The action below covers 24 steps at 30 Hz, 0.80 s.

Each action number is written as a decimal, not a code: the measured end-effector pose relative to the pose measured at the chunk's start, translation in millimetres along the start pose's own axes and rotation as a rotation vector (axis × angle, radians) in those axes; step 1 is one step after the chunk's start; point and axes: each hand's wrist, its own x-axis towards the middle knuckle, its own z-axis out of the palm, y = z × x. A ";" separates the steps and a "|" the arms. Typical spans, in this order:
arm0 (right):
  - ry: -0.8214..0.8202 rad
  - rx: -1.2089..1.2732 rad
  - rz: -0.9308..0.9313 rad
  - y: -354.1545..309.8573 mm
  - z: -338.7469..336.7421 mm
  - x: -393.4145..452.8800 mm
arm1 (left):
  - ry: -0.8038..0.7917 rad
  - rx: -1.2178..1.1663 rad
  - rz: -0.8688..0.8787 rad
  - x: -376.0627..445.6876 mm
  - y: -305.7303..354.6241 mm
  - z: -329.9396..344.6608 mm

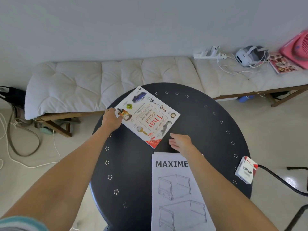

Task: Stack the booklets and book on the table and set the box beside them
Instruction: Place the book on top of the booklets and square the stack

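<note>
A white Thai visual dictionary book (147,116) lies flat and turned at an angle on the far half of the round dark table (208,130). My left hand (111,118) rests on the book's left corner, fingers over its edge. My right hand (180,142) hovers open just off the book's near right edge, touching nothing. A white "MAXIME" assembly booklet (175,189) lies on the near side of the table, partly under my right forearm; more sheets show beneath its top edge. A small white and red box (246,170) stands at the table's right rim.
A bench with a white cushion (116,77) runs behind the table. On its right end lie a power strip (210,55), a white headset (250,56), a magazine (282,65) and a pink fan (298,47). Cables trail on the floor at left.
</note>
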 end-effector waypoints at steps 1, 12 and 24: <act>-0.019 0.007 0.022 -0.4 7.9 1.7 | -0.020 0.008 -0.009 9.1 1.1 -1.3; 0.072 -0.007 0.068 -4.0 34.2 21.5 | 0.056 0.095 -0.065 53.7 8.7 10.0; 0.044 0.142 0.170 -14.1 20.3 10.4 | -0.282 -0.216 -0.189 59.5 -2.4 -11.5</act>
